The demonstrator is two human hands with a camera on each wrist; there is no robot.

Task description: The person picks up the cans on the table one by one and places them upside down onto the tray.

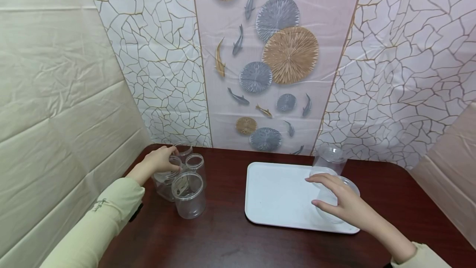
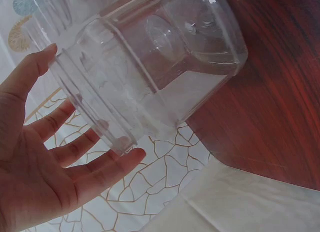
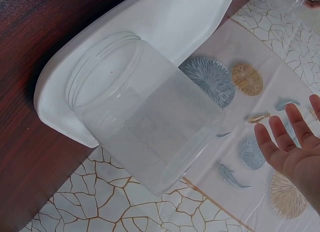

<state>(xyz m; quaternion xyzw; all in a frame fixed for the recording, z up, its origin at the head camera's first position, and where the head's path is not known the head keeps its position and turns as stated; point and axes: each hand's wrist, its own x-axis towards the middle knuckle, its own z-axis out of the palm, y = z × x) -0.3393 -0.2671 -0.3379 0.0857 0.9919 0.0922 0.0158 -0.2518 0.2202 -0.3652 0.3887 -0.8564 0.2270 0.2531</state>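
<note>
My left hand (image 1: 160, 160) holds the rim of a clear, squarish plastic jar (image 2: 165, 66) at the table's left. Its thumb is on one side of the threaded mouth, its fingers spread along the other. My right hand (image 1: 340, 197) hovers with spread fingers over the right end of a white tray (image 1: 277, 193). Below it, a round clear jar (image 3: 155, 127) stands mouth down on the tray. The right wrist view shows these fingers apart from that jar.
Beside the left hand stand a wide open jar (image 1: 189, 197), a narrower one (image 1: 197, 168) and another behind (image 1: 183, 149). At the tray's back right corner is a further clear container (image 1: 331, 157). A patterned cloth (image 1: 230, 135) hangs behind the dark table (image 1: 223, 235).
</note>
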